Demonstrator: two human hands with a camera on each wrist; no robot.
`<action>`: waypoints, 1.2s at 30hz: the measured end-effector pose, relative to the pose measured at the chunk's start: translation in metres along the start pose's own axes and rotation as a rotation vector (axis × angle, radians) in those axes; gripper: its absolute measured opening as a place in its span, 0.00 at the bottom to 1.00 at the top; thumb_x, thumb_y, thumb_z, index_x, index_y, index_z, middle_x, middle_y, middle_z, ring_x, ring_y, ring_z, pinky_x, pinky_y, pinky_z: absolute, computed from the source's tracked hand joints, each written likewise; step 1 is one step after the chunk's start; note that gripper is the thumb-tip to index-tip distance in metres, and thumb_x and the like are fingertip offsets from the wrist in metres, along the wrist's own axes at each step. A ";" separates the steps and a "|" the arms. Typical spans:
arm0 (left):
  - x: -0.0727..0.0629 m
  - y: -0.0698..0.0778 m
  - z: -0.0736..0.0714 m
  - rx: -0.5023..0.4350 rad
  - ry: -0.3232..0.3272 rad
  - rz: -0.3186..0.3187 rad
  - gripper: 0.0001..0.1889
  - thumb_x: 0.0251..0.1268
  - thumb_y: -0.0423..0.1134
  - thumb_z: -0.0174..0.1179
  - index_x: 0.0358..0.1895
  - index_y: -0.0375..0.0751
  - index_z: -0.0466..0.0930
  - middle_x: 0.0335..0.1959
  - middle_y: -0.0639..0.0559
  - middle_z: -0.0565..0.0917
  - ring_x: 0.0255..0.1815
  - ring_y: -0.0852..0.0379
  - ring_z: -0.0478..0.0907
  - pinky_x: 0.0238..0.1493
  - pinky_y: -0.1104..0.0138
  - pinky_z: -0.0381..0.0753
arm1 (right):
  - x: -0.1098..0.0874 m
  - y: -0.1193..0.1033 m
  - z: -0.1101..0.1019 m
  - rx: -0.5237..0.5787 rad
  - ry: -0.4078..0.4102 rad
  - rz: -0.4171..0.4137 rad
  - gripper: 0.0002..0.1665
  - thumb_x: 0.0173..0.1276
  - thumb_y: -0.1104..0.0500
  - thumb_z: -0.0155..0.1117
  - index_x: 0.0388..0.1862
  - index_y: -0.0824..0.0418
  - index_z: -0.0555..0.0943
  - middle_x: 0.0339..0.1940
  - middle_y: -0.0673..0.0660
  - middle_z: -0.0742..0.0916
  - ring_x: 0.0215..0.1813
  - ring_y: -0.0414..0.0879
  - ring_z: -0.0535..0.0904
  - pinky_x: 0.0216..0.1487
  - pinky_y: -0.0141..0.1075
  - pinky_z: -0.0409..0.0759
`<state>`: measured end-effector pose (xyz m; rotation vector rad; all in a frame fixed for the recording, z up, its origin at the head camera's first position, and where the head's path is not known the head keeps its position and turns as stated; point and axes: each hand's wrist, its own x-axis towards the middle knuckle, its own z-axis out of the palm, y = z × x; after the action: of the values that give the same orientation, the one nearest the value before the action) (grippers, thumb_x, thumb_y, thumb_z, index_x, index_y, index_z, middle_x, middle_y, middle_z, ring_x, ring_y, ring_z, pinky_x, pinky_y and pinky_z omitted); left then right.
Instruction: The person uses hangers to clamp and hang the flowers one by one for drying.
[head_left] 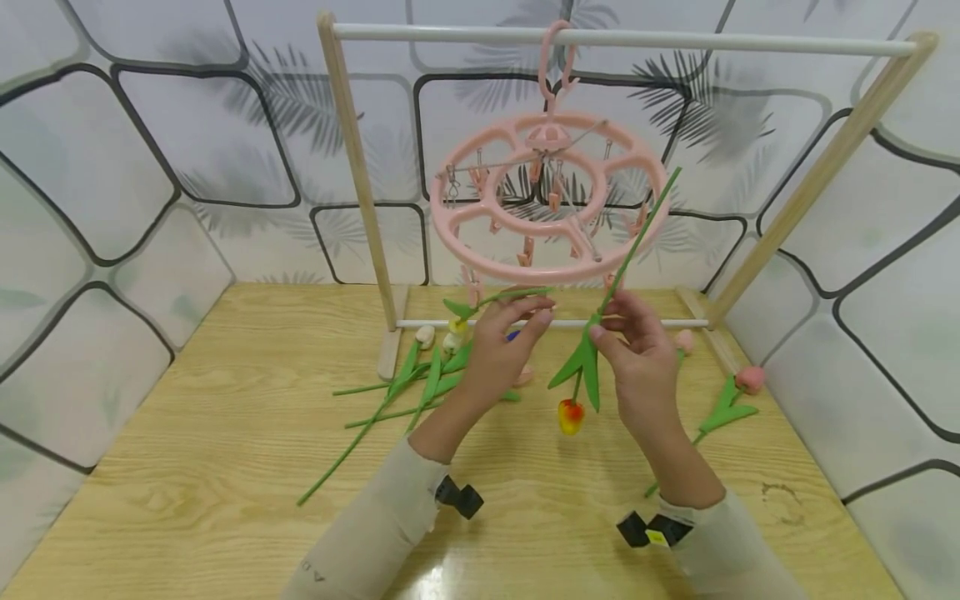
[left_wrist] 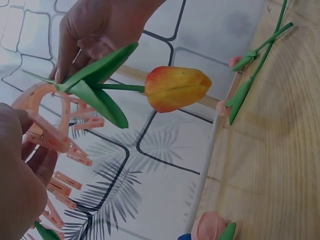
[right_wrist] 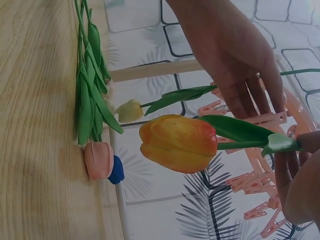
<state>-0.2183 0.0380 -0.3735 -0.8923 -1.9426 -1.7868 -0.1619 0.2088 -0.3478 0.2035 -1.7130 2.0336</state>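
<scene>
My right hand (head_left: 645, 358) pinches the green stem of an orange-yellow tulip (head_left: 571, 417), which points bloom down, its leaves just below the fingers and the stem slanting up past the rim of a pink round clip hanger (head_left: 551, 271). The left hand (head_left: 498, 342) is at the hanger's lower front edge; the left wrist view shows its thumb and fingers gripping a pink clothespin (left_wrist: 47, 132). A pale yellow tulip (right_wrist: 129, 111) hangs bloom down beyond the left hand, among several pink clips (right_wrist: 250, 182).
The hanger hooks over the white bar (head_left: 450, 33) of a wooden-legged stand (head_left: 360, 175). Several tulips (head_left: 408, 375) lie at the table's left, with a pink bloom and a blue bloom (right_wrist: 116, 170) nearby. Pink tulips (head_left: 750, 380) lie at the right. Patterned panels surround the table (head_left: 187, 467).
</scene>
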 end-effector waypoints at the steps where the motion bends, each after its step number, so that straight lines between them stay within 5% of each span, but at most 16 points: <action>1: 0.000 0.001 -0.001 0.004 -0.009 -0.006 0.12 0.75 0.38 0.59 0.53 0.39 0.86 0.58 0.46 0.82 0.55 0.53 0.77 0.55 0.65 0.80 | 0.000 0.000 0.000 -0.004 -0.005 0.007 0.27 0.66 0.79 0.61 0.64 0.70 0.74 0.50 0.55 0.82 0.48 0.43 0.79 0.48 0.26 0.83; 8: 0.004 0.007 -0.001 -0.008 -0.030 -0.105 0.11 0.71 0.43 0.64 0.51 0.44 0.86 0.54 0.51 0.81 0.52 0.56 0.78 0.53 0.67 0.82 | -0.002 0.002 0.002 -0.036 -0.032 0.035 0.25 0.68 0.76 0.62 0.61 0.60 0.77 0.51 0.52 0.82 0.49 0.43 0.78 0.50 0.27 0.82; 12: 0.008 0.009 0.004 -0.009 -0.006 -0.144 0.12 0.69 0.43 0.67 0.50 0.42 0.86 0.50 0.50 0.81 0.50 0.56 0.78 0.50 0.68 0.84 | -0.004 0.003 0.003 -0.044 -0.039 0.048 0.25 0.68 0.77 0.62 0.62 0.64 0.75 0.50 0.51 0.82 0.49 0.43 0.79 0.51 0.27 0.83; 19: 0.010 0.008 0.004 -0.051 0.015 -0.073 0.10 0.72 0.39 0.63 0.44 0.36 0.87 0.50 0.47 0.80 0.47 0.53 0.83 0.50 0.64 0.85 | -0.005 0.005 0.007 -0.048 -0.042 0.070 0.27 0.67 0.77 0.62 0.62 0.59 0.76 0.50 0.50 0.82 0.51 0.43 0.78 0.53 0.27 0.82; 25: 0.008 0.011 -0.001 -0.149 0.010 -0.109 0.12 0.74 0.40 0.62 0.49 0.36 0.85 0.56 0.48 0.77 0.54 0.55 0.81 0.58 0.66 0.82 | -0.007 0.007 0.006 -0.073 -0.049 0.047 0.26 0.68 0.75 0.63 0.64 0.65 0.74 0.51 0.51 0.81 0.51 0.43 0.79 0.53 0.27 0.82; 36: 0.007 0.010 -0.001 -0.291 0.040 -0.068 0.07 0.72 0.32 0.60 0.48 0.32 0.81 0.48 0.40 0.82 0.45 0.56 0.82 0.47 0.67 0.83 | -0.012 0.014 0.008 -0.183 -0.045 -0.059 0.27 0.68 0.72 0.66 0.66 0.67 0.74 0.49 0.52 0.82 0.53 0.45 0.79 0.54 0.27 0.81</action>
<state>-0.2174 0.0386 -0.3614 -0.8803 -1.7351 -2.1490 -0.1589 0.1967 -0.3641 0.2377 -1.8855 1.8313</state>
